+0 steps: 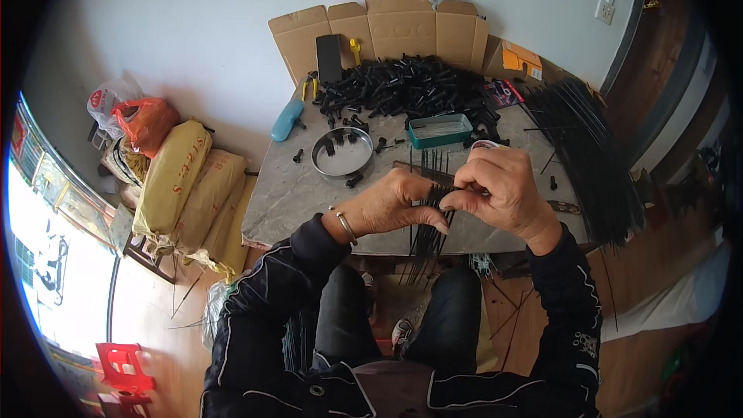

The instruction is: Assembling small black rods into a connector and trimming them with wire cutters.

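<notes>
Black thin rods (426,243) stand bundled at the centre of the frame, over the near edge of the grey marbled surface (267,209), with the left hand's (393,205) thumb and fingers clasped around them and the right hand's (505,186) fingers pinching the bundle's right edge. Above them in the frame sit a round metal dish (344,164), a green tin (441,142) and, toward the upper centre, a heap of black parts (402,87).
</notes>
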`<move>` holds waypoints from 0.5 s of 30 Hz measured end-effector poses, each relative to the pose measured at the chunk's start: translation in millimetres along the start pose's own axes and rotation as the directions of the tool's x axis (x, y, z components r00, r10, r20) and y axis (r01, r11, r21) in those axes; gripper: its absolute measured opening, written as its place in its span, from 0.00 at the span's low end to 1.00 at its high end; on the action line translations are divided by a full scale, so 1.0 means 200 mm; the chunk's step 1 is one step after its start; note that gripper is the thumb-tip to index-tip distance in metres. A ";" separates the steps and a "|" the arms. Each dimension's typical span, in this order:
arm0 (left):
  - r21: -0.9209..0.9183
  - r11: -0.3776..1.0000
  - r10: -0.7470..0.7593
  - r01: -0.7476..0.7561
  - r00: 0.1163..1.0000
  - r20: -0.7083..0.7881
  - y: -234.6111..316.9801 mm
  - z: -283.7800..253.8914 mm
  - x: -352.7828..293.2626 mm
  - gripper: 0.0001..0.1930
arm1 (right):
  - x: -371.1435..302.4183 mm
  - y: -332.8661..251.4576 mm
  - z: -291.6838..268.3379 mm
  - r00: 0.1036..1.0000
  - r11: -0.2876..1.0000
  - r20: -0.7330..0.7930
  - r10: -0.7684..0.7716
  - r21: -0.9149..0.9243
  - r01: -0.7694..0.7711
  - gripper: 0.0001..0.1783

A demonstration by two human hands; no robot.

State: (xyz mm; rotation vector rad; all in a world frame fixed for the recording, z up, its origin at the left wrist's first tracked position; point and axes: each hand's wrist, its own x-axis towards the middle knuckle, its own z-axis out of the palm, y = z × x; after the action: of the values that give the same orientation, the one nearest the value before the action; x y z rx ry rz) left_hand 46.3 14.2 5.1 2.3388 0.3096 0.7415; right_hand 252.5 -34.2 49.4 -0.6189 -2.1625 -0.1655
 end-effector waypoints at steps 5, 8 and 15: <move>-0.223 0.945 -0.219 0.241 0.969 0.117 -0.04 0.09 -0.01 0.14 | 0.03 -0.03 0.04 1.000 1.000 0.012 0.015 -0.017 -0.015 0.17; -0.467 0.880 -0.165 0.082 0.976 -0.139 -0.07 0.27 -0.05 0.12 | 0.03 -0.02 0.06 0.999 0.999 0.042 -0.028 -0.019 0.029 0.14; 0.532 0.845 -0.044 0.059 0.998 -0.041 -0.34 0.44 -0.23 0.45 | 0.06 -0.02 0.11 0.992 0.992 0.029 0.121 0.039 -0.122 0.09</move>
State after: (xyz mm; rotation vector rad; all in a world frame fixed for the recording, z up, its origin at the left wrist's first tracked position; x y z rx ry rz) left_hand 57.9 2.1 -114.9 2.8287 0.6616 0.7283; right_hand 227.7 -26.0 45.9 -0.7305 -2.1415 -0.0474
